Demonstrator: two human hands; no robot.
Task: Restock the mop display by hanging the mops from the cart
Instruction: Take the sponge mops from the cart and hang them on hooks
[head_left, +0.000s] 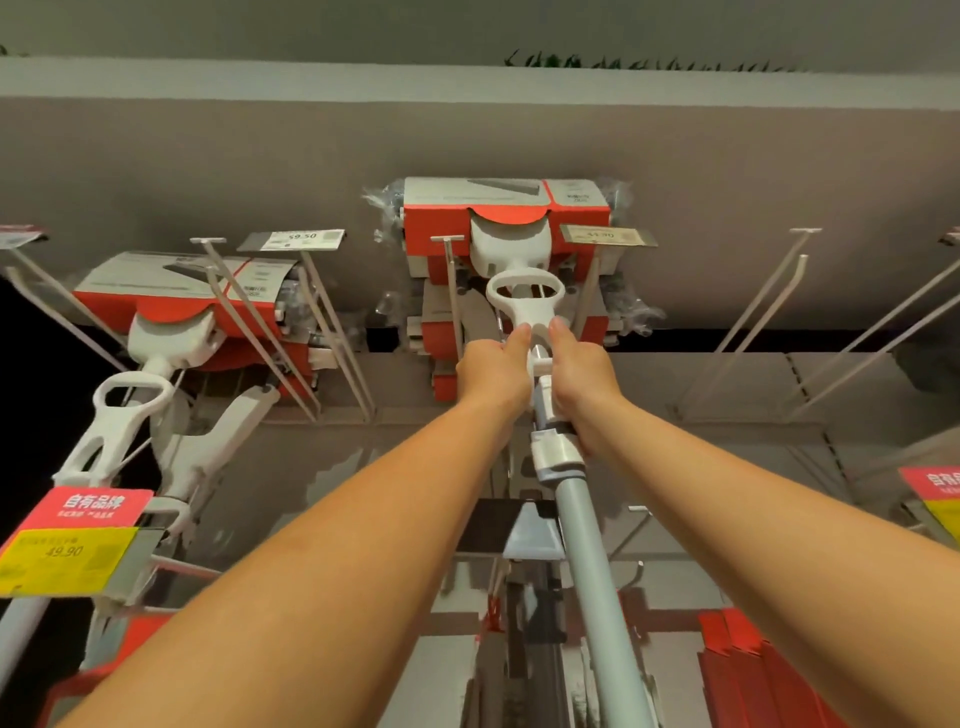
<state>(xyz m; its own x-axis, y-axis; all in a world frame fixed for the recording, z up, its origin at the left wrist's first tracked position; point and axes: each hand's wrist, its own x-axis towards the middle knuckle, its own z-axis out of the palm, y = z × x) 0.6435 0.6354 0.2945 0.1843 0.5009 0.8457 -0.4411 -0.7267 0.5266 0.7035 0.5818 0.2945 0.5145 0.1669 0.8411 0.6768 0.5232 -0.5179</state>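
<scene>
**mopguy:** Since the head view is all there is, here's my read. Both arms are stretched up. The left hand (493, 371) and right hand (582, 387) are wrapped round the mop (597, 571) just under its white loop handle (524, 296), fingers (519, 332) clenched on the neck from either side. The loop is up at the middle peg (540, 292), right in front of the boxed mops (506, 218) already hanging there. The grey pole trails down toward the camera.

**shelfrat:** Why grab it that high with both hands?

**mopguy:** Control, I'd guess. The pole is long and the peg is thin, so holding close to the loop lets you steer it. A rod seems to cross inside the loop, but I can't tell if it's actually seated.

**shelfrat:** So nearly hung?

**mopguy:** Looks like it. I'd keep the grip until the loop takes the weight. The price tag (605, 236) sits just beside it and could get knocked. The empty hooks (748, 317) off to the right have room for more.
</scene>
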